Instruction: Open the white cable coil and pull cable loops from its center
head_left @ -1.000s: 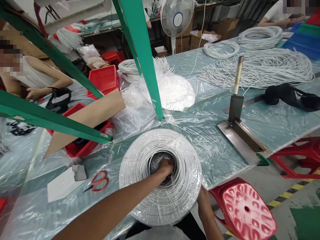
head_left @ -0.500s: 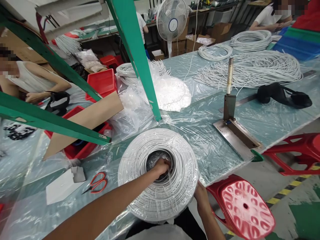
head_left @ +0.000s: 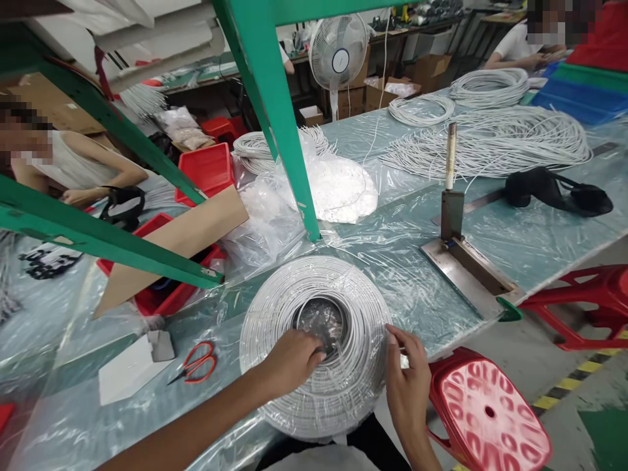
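A large coil of white cable (head_left: 275, 294) wrapped in clear plastic film lies at the front edge of the table, close to my body. My left hand (head_left: 292, 360) reaches across it, fingers curled over the inner rim into the dark centre hole; the fingertips are partly hidden. At the coil's right outer side, my right hand (head_left: 408, 376) has thumb and forefinger drawn together on the wrapped edge. Left of the coil lie red-handled scissors (head_left: 200, 363) and a folded white card piece (head_left: 132, 369).
Green metal posts (head_left: 289, 144) rise behind the coil. A metal stand with an upright rod (head_left: 450, 216) is at right, beyond it loose white cable bundles (head_left: 500, 144). Red stools (head_left: 490, 412) stand by the table edge. Red bins (head_left: 206, 171) and a seated co-worker (head_left: 93, 160) are at left.
My left hand has pulled back from deep in the centre hole to its near left rim. My right hand has come up from beneath the coil's outer edge to its upper right side.
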`<state>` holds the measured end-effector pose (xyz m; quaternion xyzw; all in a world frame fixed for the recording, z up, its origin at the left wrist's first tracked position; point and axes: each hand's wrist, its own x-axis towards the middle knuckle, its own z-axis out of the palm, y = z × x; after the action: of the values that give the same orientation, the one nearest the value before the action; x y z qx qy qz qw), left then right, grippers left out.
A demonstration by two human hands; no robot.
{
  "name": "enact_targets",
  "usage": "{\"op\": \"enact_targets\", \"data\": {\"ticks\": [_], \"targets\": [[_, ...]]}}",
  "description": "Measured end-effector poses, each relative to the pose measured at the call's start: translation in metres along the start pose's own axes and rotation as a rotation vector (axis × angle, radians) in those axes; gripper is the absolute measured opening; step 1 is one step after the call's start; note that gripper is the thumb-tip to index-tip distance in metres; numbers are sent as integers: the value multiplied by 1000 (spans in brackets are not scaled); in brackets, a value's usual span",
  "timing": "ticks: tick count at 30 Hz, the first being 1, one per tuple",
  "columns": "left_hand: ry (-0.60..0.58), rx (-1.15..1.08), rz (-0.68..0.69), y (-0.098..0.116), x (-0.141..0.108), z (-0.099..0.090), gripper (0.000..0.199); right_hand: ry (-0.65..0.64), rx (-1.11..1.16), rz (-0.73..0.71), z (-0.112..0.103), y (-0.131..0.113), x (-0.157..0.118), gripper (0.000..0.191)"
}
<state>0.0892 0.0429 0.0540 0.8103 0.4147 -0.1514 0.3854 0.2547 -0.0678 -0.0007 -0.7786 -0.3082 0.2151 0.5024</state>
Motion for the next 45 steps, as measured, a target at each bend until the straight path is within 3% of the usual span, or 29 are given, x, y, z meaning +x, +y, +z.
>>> {"op": "enact_targets", "data": {"ticks": [3, 6, 12, 18, 25, 29, 34, 38, 41, 45], "targets": [[-17, 82, 93, -1, -16, 8, 33, -129, -216, -209, 12, -22, 9, 33], [34, 47, 102, 0, -32, 21, 33, -200, -414, -354, 32, -37, 22, 34], [167, 61, 139, 2, -61, 54, 40, -333, -676, -481, 60, -53, 43, 22], [248, 126, 233, 3, -74, 67, 46, -395, -412, -453, 57, -53, 51, 16], [491, 154, 369, -13, -71, 87, 53, -432, -156, -279, 52, -71, 52, 22], [598, 50, 354, -18, -75, 69, 35, -482, -141, -252, 48, -80, 54, 22], [821, -138, 108, -33, -59, 24, 32, -515, 14, -64, 37, -78, 54, 24], [662, -158, -28, -45, -35, 5, 37, -503, 87, 152, 28, -79, 55, 34], [569, -233, -78, -43, -24, -1, 24, -477, 68, 239, 28, -82, 60, 38], [462, -597, -153, -37, -18, -15, 22, -432, 113, 340, 36, -82, 69, 40]]}}
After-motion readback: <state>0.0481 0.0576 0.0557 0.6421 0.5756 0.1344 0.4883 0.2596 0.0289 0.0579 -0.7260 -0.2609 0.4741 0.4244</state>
